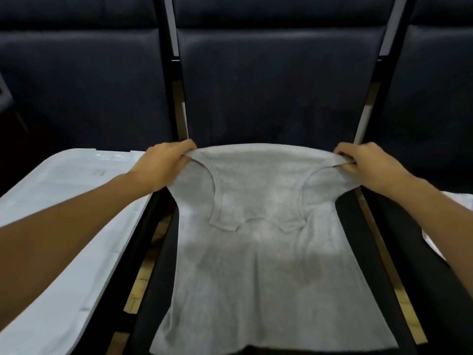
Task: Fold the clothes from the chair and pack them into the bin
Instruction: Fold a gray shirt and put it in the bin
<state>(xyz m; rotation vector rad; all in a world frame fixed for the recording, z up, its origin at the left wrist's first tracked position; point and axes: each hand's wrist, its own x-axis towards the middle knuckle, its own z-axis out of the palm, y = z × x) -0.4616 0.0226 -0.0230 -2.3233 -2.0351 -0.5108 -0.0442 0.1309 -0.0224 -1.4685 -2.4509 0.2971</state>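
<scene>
Dark padded seats fill the background. Leftmost sits the white bin (64, 213), lid on. Beside it, the left hand (163, 162) pinches the grey tank top (256, 265), spread on the chair (268, 93); the right hand (363, 162) pinches the opposite corner. Both grips should probably pull evenly, keeping the fold edge straight.

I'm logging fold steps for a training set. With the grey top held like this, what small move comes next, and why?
Probably lay the folded edge down flat: left hand and right hand pinch the grey tank top's far corners, straps already doubled over.
</scene>
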